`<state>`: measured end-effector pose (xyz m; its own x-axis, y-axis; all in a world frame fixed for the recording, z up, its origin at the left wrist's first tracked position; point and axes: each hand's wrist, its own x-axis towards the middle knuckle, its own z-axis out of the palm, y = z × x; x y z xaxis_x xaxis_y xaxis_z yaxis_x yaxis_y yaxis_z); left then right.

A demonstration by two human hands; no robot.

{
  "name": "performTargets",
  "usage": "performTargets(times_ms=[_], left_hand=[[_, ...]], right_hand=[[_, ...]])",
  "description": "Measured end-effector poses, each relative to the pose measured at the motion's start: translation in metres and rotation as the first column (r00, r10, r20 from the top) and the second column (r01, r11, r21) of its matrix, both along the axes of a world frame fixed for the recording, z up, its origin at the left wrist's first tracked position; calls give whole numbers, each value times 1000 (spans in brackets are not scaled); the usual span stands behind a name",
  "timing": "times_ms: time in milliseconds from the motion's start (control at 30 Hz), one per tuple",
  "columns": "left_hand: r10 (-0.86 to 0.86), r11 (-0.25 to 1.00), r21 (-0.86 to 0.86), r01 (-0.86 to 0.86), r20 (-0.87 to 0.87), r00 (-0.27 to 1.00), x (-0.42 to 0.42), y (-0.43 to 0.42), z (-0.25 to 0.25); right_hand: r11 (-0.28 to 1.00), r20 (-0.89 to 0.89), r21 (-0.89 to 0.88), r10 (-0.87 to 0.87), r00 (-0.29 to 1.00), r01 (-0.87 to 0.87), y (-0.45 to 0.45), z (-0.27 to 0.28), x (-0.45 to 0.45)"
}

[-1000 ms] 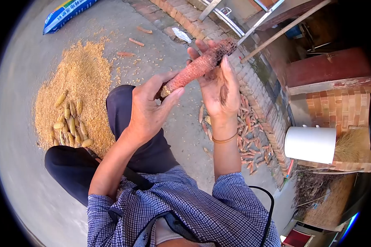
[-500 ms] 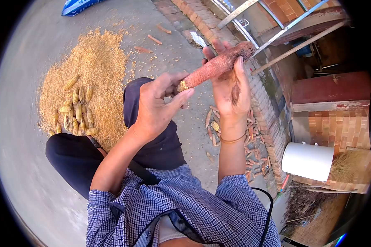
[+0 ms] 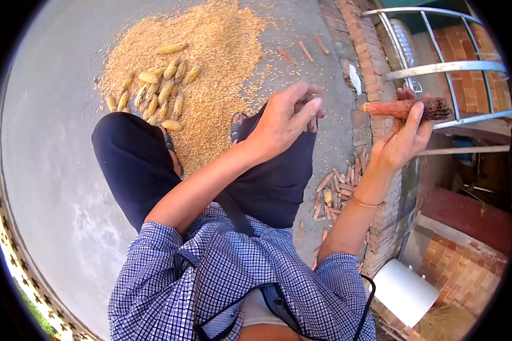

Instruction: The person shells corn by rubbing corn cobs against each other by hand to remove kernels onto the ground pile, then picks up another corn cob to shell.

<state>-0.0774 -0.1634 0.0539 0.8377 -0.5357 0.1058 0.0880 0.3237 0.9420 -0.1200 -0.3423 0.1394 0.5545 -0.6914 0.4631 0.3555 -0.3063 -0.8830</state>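
Observation:
My right hand (image 3: 401,142) holds a reddish, mostly bare corn cob (image 3: 395,108) at the right, its dark end pointing right and its tip pointing left. My left hand (image 3: 284,119) is over my knee, away from the cob, its fingers partly bent and apart with nothing visible in them. Beyond my knees, a heap of loose yellow kernels (image 3: 227,51) covers the ground. Several unshelled corn ears (image 3: 166,91) lie on the heap's near left side. Below my right hand, a pile of stripped cobs (image 3: 338,193) lies on the ground, with one yellowish piece among them.
A few bare cobs (image 3: 306,51) lie beyond the heap near a brick edge (image 3: 370,51). A metal frame (image 3: 449,68) stands at the upper right. A white cylindrical container (image 3: 407,292) is at the lower right. My knees (image 3: 131,165) rise between me and the heap.
My left hand has let go of the cob and moved apart from it. My right hand has carried the cob to the right. The view has turned, bringing the kernel heap nearer the middle.

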Motion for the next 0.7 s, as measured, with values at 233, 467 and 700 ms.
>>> performTargets(times_ms=[233,467,700], left_hand=[[435,843,393,-367,-95,895,46,30,-153],[618,445,862,-244,-98,780,34,85,-331],[634,1,935,-355,274,723,46,118,-368]], right_hand=[[913,25,184,366,930,-364,54,-3,98],[849,-211,143,528,823,-508,105,-63,151],[916,-383,117,397,834,-383,99,-105,149]])
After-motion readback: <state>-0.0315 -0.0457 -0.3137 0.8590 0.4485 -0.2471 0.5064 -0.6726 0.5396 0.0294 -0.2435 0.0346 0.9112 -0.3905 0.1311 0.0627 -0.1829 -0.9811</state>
